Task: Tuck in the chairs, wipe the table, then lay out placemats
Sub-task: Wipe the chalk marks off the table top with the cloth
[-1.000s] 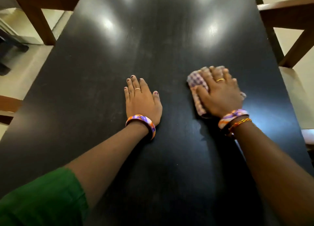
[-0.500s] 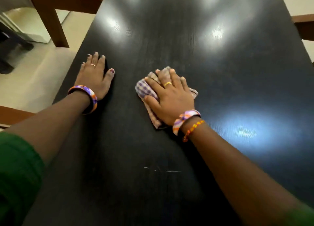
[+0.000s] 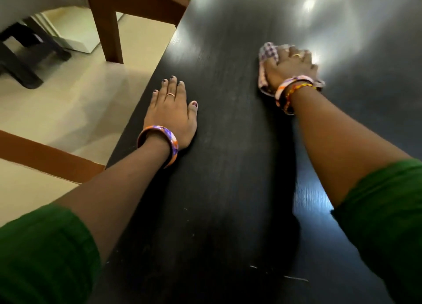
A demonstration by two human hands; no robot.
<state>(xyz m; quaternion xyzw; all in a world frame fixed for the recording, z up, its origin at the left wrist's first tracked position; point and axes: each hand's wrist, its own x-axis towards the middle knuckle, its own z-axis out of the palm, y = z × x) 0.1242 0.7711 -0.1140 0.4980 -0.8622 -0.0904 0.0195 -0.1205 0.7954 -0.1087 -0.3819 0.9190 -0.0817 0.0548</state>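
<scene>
At the far left, a dark stand (image 3: 25, 59) sits on the pale tiled floor (image 3: 75, 102) under something white at the top corner. Just right of it a brown wooden chair (image 3: 109, 22) stands by the left edge of the bench (image 3: 228, 189), one leg straight down to the floor and its rail running toward the bench corner. Lower down, another brown wooden rail (image 3: 45, 157) slants in from the left border to meet the bench edge near the left forearm.

A green sleeve (image 3: 43, 255) covers the left upper arm at the bottom corner. The left hand (image 3: 171, 114) lies flat, palm down, on the black bench close to its left edge, fingers straight and together, thumb out to the right; it holds nothing. It wears a thin ring and dark nail polish, with a purple-and-orange bangle (image 3: 159, 141) at the wrist.

Further right and farther up the bench, the right hand (image 3: 290, 68) presses down on a checked cloth (image 3: 268, 52), which lies on the bench surface. The fingers are blurred, so I cannot tell whether they curl round the cloth or lie flat on it. Cloth shows past the fingertips and along the thumb side. A ring is on one finger, and patterned bracelets (image 3: 290, 91) circle the wrist. The second green sleeve (image 3: 386, 212) fills the lower right. Bright reflections of light sit on the bench top beyond the cloth.
</scene>
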